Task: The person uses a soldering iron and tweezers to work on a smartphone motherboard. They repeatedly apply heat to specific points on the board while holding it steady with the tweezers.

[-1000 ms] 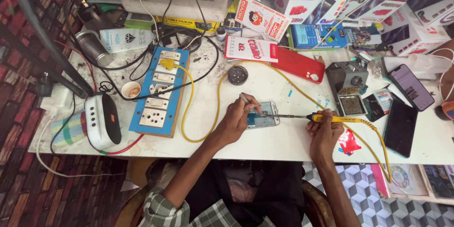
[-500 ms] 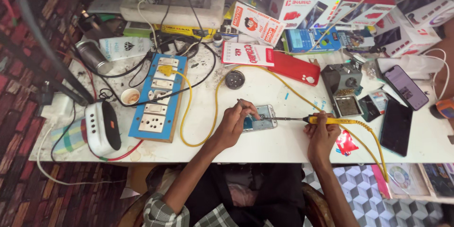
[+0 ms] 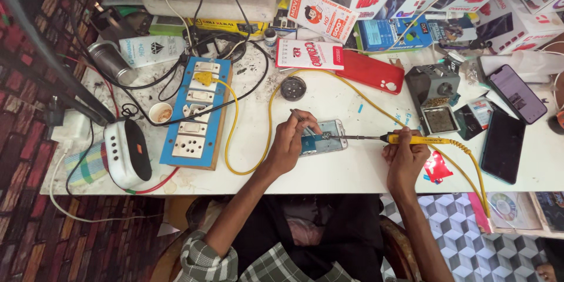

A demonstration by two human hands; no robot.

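- The right hand [image 3: 405, 155] is closed around the yellow handle of a soldering iron [image 3: 385, 138], fingers wrapped tight; the grip sits well back from the hot end, and the long metal shaft reaches left to the opened phone [image 3: 322, 138].
- That opened phone lies flat near the front edge of the white counter [image 3: 352, 173], between the two hands, its inner side up so the tip can get at it.
- The left hand [image 3: 291, 141] rests on the phone's left end and pinches a thin metal tool, probably tweezers [image 3: 299, 117], fingers nearly closed on it; the palm seems to steady the phone as well.
- The iron's yellow cable [image 3: 252, 123] loops across the counter to a plug in the blue socket board [image 3: 197, 111], slack enough to leave the hand free.
- A grey soldering stand with a tray [image 3: 435, 97] sits just right of the work, within reach of the right hand.
- A red phone case [image 3: 370, 71], a small round tin [image 3: 293, 88], two dark phones [image 3: 505, 141] and a white speaker [image 3: 126, 153] lie pushed out around the work spot.
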